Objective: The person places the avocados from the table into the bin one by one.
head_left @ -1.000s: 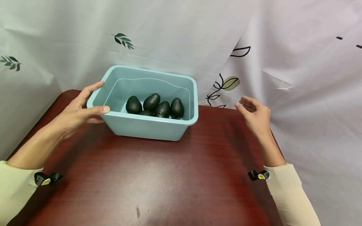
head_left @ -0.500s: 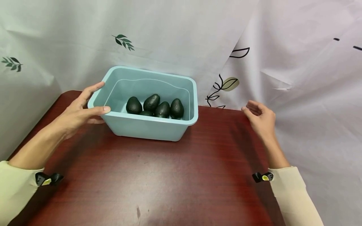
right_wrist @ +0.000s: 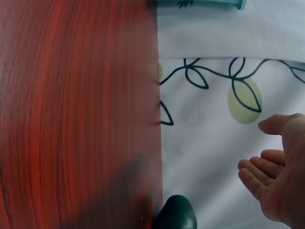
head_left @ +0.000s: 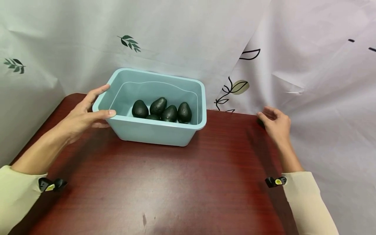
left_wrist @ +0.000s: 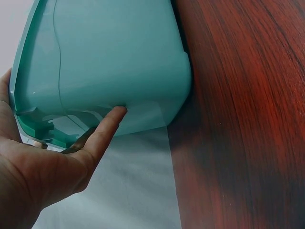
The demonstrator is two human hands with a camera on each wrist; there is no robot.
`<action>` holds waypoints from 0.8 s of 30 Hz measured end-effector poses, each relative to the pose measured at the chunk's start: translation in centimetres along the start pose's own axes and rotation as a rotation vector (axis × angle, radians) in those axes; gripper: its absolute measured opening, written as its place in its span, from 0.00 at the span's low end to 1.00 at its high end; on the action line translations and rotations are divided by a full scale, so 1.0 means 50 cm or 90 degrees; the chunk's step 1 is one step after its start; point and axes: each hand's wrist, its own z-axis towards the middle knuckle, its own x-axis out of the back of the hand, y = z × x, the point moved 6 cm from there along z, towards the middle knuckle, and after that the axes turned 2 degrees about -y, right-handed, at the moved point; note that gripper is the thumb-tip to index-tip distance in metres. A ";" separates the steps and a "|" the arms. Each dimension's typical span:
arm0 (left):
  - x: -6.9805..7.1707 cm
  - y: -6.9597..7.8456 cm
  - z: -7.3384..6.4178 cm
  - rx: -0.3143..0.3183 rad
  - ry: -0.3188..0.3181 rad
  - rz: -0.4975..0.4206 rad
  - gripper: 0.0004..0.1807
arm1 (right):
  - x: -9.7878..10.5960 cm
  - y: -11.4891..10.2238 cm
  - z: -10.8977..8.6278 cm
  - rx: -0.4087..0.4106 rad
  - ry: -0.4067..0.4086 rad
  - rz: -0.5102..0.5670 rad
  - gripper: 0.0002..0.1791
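Note:
A light blue plastic tub [head_left: 154,132] stands near the back of the table. My left hand [head_left: 85,114] grips its left end in the head view, thumb and index finger at the rim, other fingers below. The left wrist view shows a fingertip [left_wrist: 118,112] against the tub's outer wall. Several dark green avocados [head_left: 158,106] lie inside, some partly hidden by the front wall. My right hand [head_left: 277,125] hovers at the back right, fingers loosely bent, holding nothing. Another avocado [right_wrist: 177,214] sits at the table edge close below it, mostly hidden in the head view.
The dark red wooden table [head_left: 164,182] spreads in front of the tub. A white patterned cloth [head_left: 188,36] hangs behind the table and along its sides. Shadows of both arms fall on the wood.
My right hand has moved right and a little lower in the head view, and a dark sliver of avocado now shows beside it. The left hand and tub have stayed put.

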 end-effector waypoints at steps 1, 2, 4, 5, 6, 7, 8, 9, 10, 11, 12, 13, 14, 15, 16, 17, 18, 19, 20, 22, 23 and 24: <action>0.000 0.000 0.000 0.000 0.000 0.001 0.46 | 0.002 0.006 0.002 -0.009 0.000 -0.003 0.28; -0.001 0.000 0.001 0.000 0.000 0.002 0.46 | 0.003 0.010 0.003 -0.014 0.000 -0.007 0.29; -0.001 0.000 0.001 0.000 0.002 0.003 0.46 | 0.006 0.021 0.006 -0.023 0.001 -0.012 0.29; -0.001 0.001 0.001 0.001 0.002 0.003 0.46 | 0.007 0.026 0.009 -0.028 0.003 -0.017 0.29; -0.001 0.001 0.001 0.001 0.003 0.004 0.46 | 0.007 0.032 0.011 -0.032 0.003 -0.022 0.29; -0.001 0.001 0.000 0.002 0.002 0.005 0.46 | 0.008 0.037 0.012 -0.036 0.004 -0.028 0.29; -0.001 0.002 0.000 0.003 0.002 0.006 0.46 | 0.009 0.042 0.014 -0.039 0.005 -0.032 0.30; -0.001 0.002 0.000 0.004 0.002 0.007 0.46 | 0.010 0.046 0.015 -0.041 0.005 -0.036 0.29; -0.001 0.002 0.000 0.004 0.002 0.007 0.46 | 0.010 0.051 0.017 -0.043 0.007 -0.039 0.29; -0.001 0.002 0.000 0.004 0.001 0.008 0.46 | 0.011 0.055 0.018 -0.046 0.008 -0.040 0.29; -0.001 0.002 0.000 0.005 0.001 0.009 0.46 | 0.011 0.059 0.020 -0.046 0.009 -0.039 0.29; -0.001 0.002 0.000 0.005 0.001 0.008 0.46 | 0.011 0.062 0.021 -0.047 0.010 -0.038 0.29; -0.001 0.002 0.000 0.004 0.001 0.007 0.46 | 0.012 0.065 0.023 -0.048 0.011 -0.038 0.29; -0.001 0.002 0.000 0.004 0.001 0.006 0.46 | 0.012 0.069 0.024 -0.051 0.011 -0.041 0.29; -0.001 0.002 0.001 0.003 0.002 0.005 0.46 | 0.012 0.073 0.026 -0.054 0.011 -0.045 0.29; -0.001 0.002 0.001 0.003 0.002 0.005 0.46 | 0.013 0.076 0.027 -0.058 0.012 -0.049 0.30; -0.001 0.002 0.001 0.003 0.002 0.004 0.46 | 0.014 0.079 0.028 -0.061 0.011 -0.055 0.31; -0.001 0.002 0.001 0.003 0.002 0.003 0.46 | 0.015 0.083 0.030 -0.068 0.011 -0.060 0.32; -0.001 0.002 0.001 0.004 0.002 0.004 0.46 | 0.016 0.087 0.031 -0.075 0.011 -0.064 0.32; 0.000 0.001 0.000 0.005 0.003 0.005 0.46 | 0.018 0.095 0.036 -0.087 0.013 -0.067 0.34; 0.000 0.001 -0.001 0.006 0.003 0.005 0.46 | 0.019 0.100 0.038 -0.091 0.013 -0.070 0.34; 0.000 0.000 -0.001 0.006 0.004 0.004 0.46 | 0.020 0.105 0.041 -0.095 0.014 -0.071 0.34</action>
